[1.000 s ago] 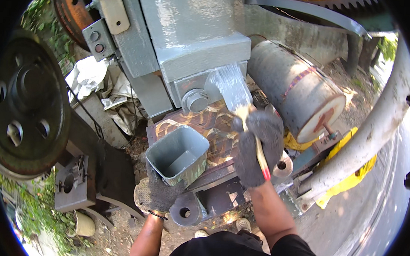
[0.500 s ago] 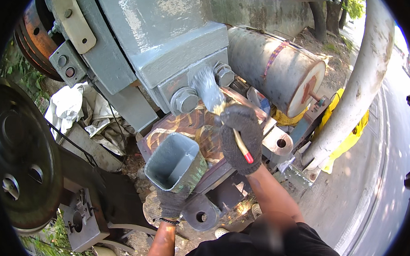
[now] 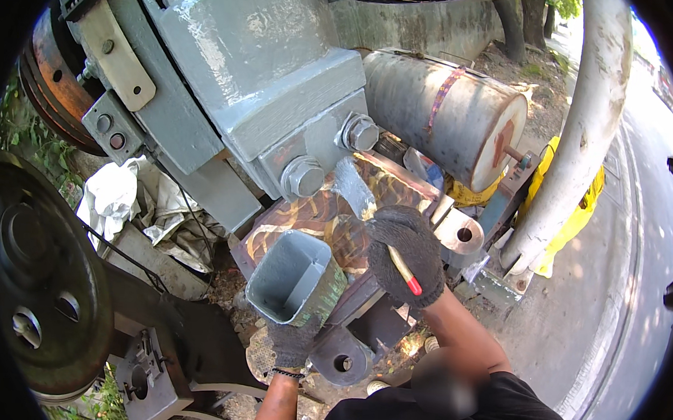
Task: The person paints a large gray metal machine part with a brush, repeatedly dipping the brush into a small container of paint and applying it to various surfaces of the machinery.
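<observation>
My right hand (image 3: 406, 253), in a dark knitted glove, is closed round a paintbrush (image 3: 403, 270) with a pale handle and red tip. Grey paint coats its bristles, which point up and left, just below two big hex bolts (image 3: 303, 176) on a grey-painted machine block (image 3: 296, 105). Underneath is my gloved left hand (image 3: 293, 345), wrapped about the base of a squarish paint container (image 3: 291, 277). Grey paint lines that container's inside, and green smears mark its outer wall. Between brush and container lies a brown patterned surface (image 3: 306, 216).
A rusty metal cylinder (image 3: 440, 113) lies behind, with yellow bags (image 3: 568, 211) near a pale slanting trunk-like post (image 3: 584, 124). To the left stand a large dark wheel (image 3: 40, 270) and crumpled white sheeting (image 3: 135, 199). A metal lug with a hole (image 3: 341, 360) juts out near my left hand.
The brush has come away from the block's face between the bolts and moved down with my right hand. The view has shifted slightly; my left hand keeps holding the container.
</observation>
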The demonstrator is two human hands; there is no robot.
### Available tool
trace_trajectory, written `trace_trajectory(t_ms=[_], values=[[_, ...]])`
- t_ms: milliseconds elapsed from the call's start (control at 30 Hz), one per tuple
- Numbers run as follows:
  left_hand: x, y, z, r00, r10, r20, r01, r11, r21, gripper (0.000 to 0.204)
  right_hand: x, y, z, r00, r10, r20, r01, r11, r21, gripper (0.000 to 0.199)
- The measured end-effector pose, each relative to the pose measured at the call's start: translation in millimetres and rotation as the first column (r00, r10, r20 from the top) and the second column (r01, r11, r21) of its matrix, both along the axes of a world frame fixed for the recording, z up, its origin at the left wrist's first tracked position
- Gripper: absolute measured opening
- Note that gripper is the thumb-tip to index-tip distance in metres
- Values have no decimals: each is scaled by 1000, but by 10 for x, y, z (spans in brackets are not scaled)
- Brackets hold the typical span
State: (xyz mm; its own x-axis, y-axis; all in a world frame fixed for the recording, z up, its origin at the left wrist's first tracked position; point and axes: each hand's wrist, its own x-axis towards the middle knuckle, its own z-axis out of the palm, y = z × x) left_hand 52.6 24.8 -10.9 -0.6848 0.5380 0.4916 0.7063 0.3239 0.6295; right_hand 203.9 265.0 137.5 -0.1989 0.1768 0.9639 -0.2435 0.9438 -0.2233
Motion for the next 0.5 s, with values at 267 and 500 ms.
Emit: trace_trajectory(t_ms=[267, 500], values=[[-18, -19, -70, 1000, 15, 15, -17, 996, 83, 95, 28, -16, 94, 975, -50, 215, 55, 998, -18, 33], [-99, -87, -153, 988, 62, 143, -39, 986, -161, 128, 91, 1, 58, 999, -28, 37, 29, 999, -32, 37]])
